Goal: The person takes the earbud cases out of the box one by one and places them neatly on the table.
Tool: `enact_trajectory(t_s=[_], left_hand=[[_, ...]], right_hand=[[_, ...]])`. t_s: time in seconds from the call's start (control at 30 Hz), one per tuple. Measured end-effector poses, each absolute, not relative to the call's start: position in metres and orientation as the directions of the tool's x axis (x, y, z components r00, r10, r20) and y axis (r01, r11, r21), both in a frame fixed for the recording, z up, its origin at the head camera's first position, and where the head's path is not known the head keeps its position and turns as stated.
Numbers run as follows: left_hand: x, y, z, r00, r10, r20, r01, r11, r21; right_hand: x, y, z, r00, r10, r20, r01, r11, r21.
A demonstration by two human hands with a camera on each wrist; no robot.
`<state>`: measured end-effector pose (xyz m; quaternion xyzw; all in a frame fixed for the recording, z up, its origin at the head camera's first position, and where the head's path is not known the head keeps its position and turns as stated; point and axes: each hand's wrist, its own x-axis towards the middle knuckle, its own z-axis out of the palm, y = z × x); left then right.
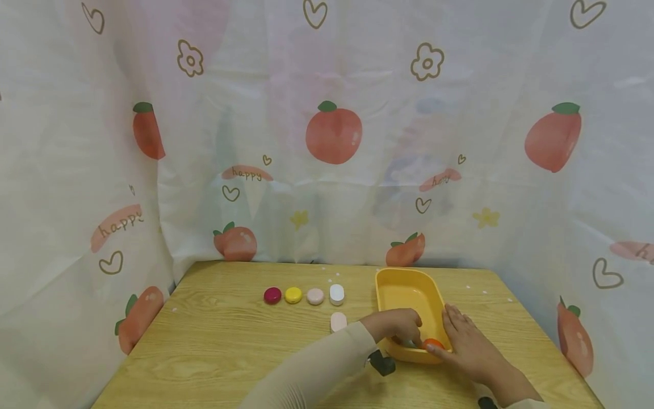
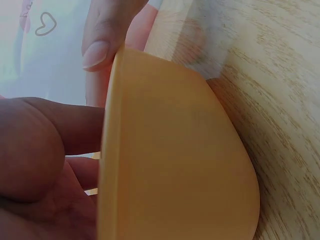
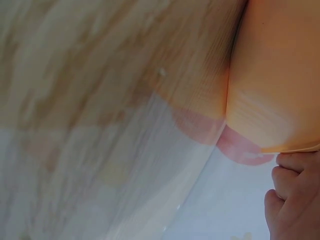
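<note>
A yellow plastic tub (image 1: 406, 276) stands on the wooden table. Reaching over its near left side, my left hand (image 1: 398, 325) has its fingers down inside, near the bottom. A pale piece shows by those fingertips, and whether they hold it I cannot tell. In the left wrist view the tub wall (image 2: 180, 145) hides the finger ends. My right hand (image 1: 472, 346) grips the tub's near right corner, fingers along the right rim and thumb (image 2: 97, 52) over the near rim. A small orange rounded piece (image 1: 433, 343) lies inside that corner, beside the thumb.
Left of the tub is a row of small smooth pieces: dark red (image 1: 272, 295), yellow (image 1: 293, 295), round pink (image 1: 315, 296) and oval white (image 1: 336, 294). A pale pink oval piece (image 1: 338, 322) lies nearer, close to the left sleeve (image 1: 327, 363). Printed curtain (image 1: 332, 216) surrounds the table.
</note>
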<state>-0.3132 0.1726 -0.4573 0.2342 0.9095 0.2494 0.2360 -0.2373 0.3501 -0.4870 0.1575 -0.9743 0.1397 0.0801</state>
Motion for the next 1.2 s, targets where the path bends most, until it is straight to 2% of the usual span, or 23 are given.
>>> enact_trajectory(t_s=[0.47, 0.83, 1.2], left_hand=[[-0.317, 0.168, -0.450, -0.746, 0.595, -0.298, 0.362, 0.738, 0.569], [-0.315, 0.164, -0.449, -0.738, 0.612, -0.284, 0.311, 0.682, 0.661], [-0.321, 0.154, -0.443, -0.736, 0.638, -0.226, 0.244, 0.561, 0.791]], right_hand=[[-0.239, 0.350, -0.482, -0.933, -0.295, 0.208, -0.340, 0.912, -0.230], [-0.237, 0.348, -0.482, -0.928, -0.299, 0.222, -0.346, 0.913, -0.217], [-0.234, 0.348, -0.484, -0.932, -0.292, 0.213, -0.339, 0.912, -0.232]])
